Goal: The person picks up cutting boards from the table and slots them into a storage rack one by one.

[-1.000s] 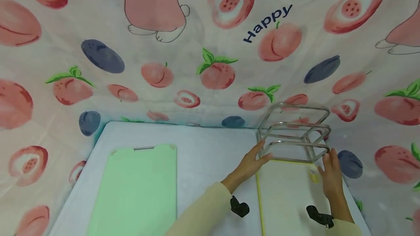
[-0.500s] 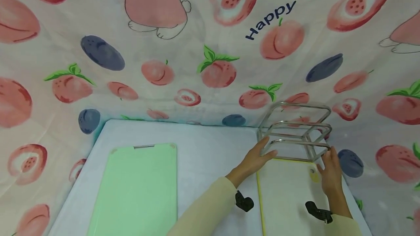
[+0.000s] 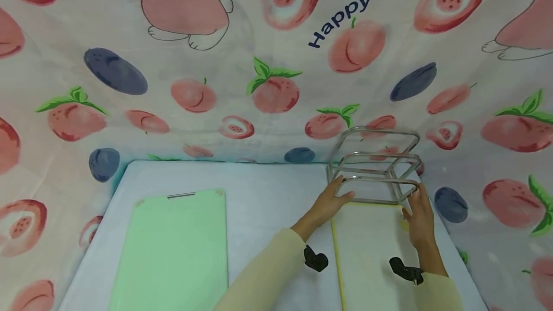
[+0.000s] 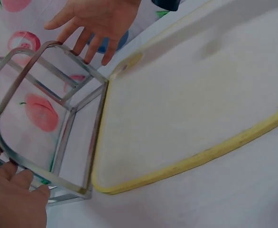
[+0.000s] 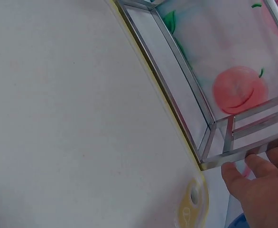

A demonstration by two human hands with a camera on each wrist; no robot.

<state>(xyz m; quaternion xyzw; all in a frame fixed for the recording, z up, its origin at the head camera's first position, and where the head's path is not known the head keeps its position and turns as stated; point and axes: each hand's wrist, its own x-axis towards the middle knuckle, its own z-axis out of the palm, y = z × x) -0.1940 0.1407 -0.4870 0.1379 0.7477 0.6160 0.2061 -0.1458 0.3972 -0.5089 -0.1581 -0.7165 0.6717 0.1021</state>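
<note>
A silver metal rack [image 3: 380, 178] with three rounded upright loops stands at the far end of a white cutting board [image 3: 371, 253] with a yellow rim. My left hand [image 3: 326, 204] touches the rack's near left side, its thumb stretched out in front of the frame. In the left wrist view, the left fingertips lie along the outside of the bar. My right hand [image 3: 421, 217] has its fingers extended against the near right side. The right wrist view shows the right hand [image 5: 267, 190] with fingertips on the lower side bar. The rack's lower bar [image 4: 97, 133] lies along the board's short edge.
A light green board [image 3: 173, 248] with a metal strip at its top lies on the left of the white table [image 3: 276, 191]. Behind the table hangs a fruit-print cloth [image 3: 242, 71]. Near the right hand is the white board's yellow hanging hole [image 5: 191, 204].
My left hand has shifted slightly right along the rack's near side. The head view has turned a little, shifting the scene left. The rack stays about where it was beside the boards.
</note>
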